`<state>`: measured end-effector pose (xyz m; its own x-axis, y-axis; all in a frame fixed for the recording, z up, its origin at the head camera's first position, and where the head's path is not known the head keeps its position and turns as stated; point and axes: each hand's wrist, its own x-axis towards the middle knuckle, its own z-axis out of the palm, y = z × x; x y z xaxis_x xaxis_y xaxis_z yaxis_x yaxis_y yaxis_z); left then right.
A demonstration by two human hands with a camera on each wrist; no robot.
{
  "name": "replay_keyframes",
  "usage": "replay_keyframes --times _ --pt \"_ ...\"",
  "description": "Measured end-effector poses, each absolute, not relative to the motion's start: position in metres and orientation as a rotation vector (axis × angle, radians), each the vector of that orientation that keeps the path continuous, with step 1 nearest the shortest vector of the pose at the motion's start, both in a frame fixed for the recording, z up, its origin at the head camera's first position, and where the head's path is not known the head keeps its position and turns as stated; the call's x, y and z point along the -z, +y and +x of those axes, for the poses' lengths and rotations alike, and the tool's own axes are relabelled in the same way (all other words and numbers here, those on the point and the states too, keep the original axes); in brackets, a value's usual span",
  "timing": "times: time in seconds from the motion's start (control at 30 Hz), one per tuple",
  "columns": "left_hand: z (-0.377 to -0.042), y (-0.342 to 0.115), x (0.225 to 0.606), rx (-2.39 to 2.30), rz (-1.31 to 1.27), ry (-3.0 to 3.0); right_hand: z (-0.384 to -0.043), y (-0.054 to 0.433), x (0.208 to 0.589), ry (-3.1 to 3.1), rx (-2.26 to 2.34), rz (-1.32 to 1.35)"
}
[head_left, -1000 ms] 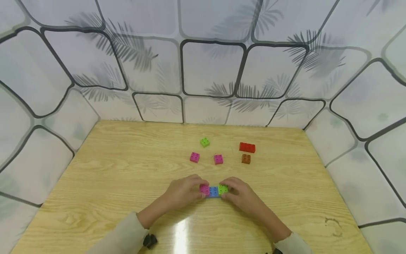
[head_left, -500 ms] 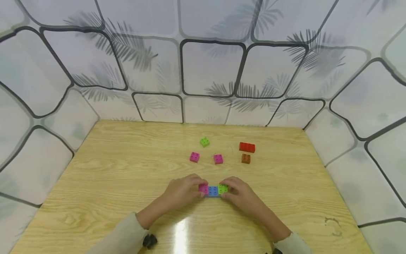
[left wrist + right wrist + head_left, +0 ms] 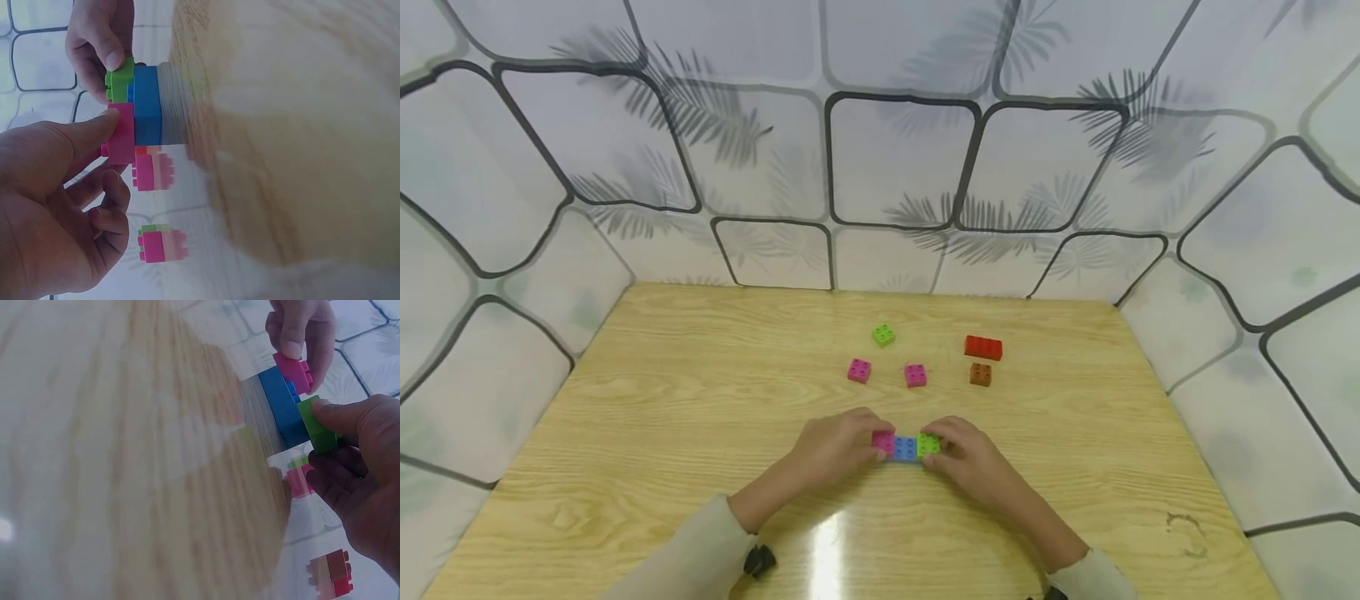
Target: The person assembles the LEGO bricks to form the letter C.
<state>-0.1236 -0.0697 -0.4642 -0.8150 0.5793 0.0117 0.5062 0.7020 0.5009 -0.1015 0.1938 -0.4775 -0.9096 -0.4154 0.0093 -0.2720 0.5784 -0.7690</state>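
A long blue toy building brick [image 3: 906,449] lies near the middle of the table, its centre studs bare. On its left end sits a pink brick [image 3: 123,134], pinched by my left hand [image 3: 835,450] between thumb and fingers. My right hand [image 3: 972,458] pinches a lime green brick [image 3: 317,422] on the blue brick's right end. Both small bricks stick out past the ends of the blue one in the wrist views. Curled fingers of the left hand hang below the pink brick in the left wrist view.
Beyond the hands, two pink bricks, one at left [image 3: 859,371] and one at centre [image 3: 915,375], lie on the wooden table [image 3: 700,358]. A green brick [image 3: 883,335] is behind them. A red brick [image 3: 983,347] and a brown brick [image 3: 981,374] lie to the right. Patterned walls enclose the table.
Both hands keep their grips on the pink and green bricks. The joined bricks have shifted very slightly away from the body; the loose bricks stay in place.
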Motion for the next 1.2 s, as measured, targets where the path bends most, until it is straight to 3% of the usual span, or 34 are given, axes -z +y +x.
replay_keyframes --times 0.3,0.53,1.2 --pt "-0.13 -0.075 0.463 -0.923 0.705 2.603 -0.102 0.194 0.475 2.633 1.225 -0.57" --pt "-0.157 -0.084 0.452 -1.118 0.521 2.672 -0.104 0.194 0.476 2.642 1.199 -0.561" --pt "-0.217 -0.093 0.475 -1.096 0.473 2.668 -0.107 0.195 0.478 2.634 1.187 -0.598"
